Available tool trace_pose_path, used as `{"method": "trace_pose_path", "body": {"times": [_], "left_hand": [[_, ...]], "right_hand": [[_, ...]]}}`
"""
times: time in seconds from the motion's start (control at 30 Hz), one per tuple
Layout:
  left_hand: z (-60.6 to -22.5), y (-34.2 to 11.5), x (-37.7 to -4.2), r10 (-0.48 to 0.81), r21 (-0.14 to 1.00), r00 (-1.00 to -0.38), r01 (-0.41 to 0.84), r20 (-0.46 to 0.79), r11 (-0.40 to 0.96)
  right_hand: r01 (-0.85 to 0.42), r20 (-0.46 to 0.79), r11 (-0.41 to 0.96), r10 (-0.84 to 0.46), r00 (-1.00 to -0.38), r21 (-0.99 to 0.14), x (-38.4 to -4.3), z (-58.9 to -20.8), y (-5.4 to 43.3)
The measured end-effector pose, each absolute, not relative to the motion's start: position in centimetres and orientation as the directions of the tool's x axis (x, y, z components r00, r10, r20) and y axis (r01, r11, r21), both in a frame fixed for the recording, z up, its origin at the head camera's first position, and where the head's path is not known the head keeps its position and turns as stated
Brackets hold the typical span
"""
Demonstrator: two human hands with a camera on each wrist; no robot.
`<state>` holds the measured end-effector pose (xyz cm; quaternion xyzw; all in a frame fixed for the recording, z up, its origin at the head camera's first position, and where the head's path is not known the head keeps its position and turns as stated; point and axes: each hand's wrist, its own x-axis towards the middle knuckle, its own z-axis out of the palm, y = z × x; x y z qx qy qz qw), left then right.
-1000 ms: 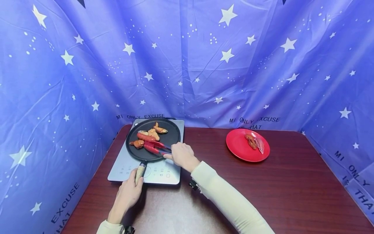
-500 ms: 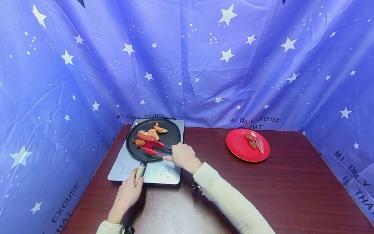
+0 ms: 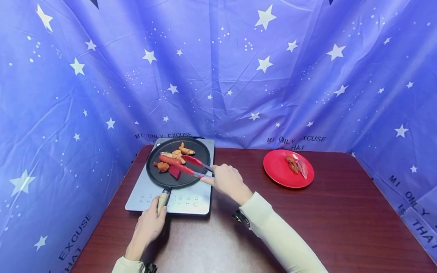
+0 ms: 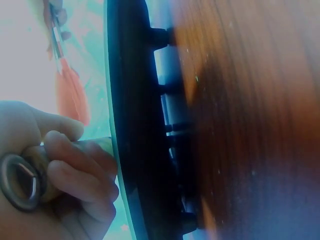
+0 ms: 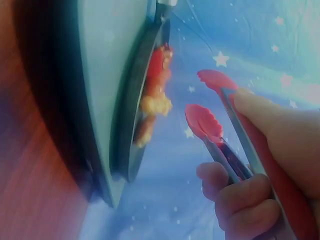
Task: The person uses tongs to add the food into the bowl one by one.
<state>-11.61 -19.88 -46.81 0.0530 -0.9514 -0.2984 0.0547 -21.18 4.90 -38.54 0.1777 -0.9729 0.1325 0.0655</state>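
Note:
My left hand [image 3: 148, 223] grips the wood-coloured handle [image 3: 163, 201] of a black frying pan [image 3: 199, 151]; its curled fingers show in the left wrist view. My right hand [image 3: 232, 184] holds red-tipped tongs [image 5: 257, 145]. The tongs stand spread over the pan with nothing between their tips in the right wrist view. Inside the pan lie a sausage [image 3: 168, 159], a brown piece like a small drumstick [image 3: 162, 167], a dark red slab of meat [image 3: 175, 173], a pale fried piece [image 3: 176, 153] and a longer golden piece [image 3: 187, 150].
Beneath the pan is a silver induction cooker [image 3: 134, 203]. A red plate [image 3: 276, 170] with a brown piece [image 3: 292, 164] and a pinkish streaked strip [image 3: 302, 169] stands at the right on the dark wooden table [image 3: 327, 220]. Starry blue curtains [image 3: 218, 76] surround it.
My right hand has drawn back rightward, bringing the tongs off the dark red slab and up beside the sausage. The brown piece shifted slightly right earlier. My left hand has stayed on the handle.

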Motion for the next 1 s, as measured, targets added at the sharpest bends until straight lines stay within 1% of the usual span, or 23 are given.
{"method": "trace_pose_path", "body": {"times": [0.13, 0.37, 0.8, 1.0], "left_hand": [[-46.8, -19.9, -11.6, -0.133, 0.573, -0.988, -0.067, 0.074, 0.817], [-46.7, -19.9, -11.6, -0.128, 0.574, -0.989, -0.061, 0.077, 0.816], [-46.8, -20.0, -11.6, -0.132, 0.582, -0.989, -0.073, 0.060, 0.810], [-46.7, -20.0, -11.6, -0.135, 0.584, -0.989, -0.079, 0.053, 0.808]], "right_hand": [[-0.336, 0.224, 0.902, -0.281, -0.933, -0.271, -21.2, -38.5, 6.9], [-0.279, 0.258, 0.918, -0.207, -0.944, -0.282, -21.5, -39.0, 11.3], [-0.166, 0.235, 0.933, -0.092, -0.968, -0.320, -21.7, -40.1, 18.0], [-0.114, 0.229, 0.941, -0.040, -0.973, -0.319, -21.6, -40.7, 20.6]]}}
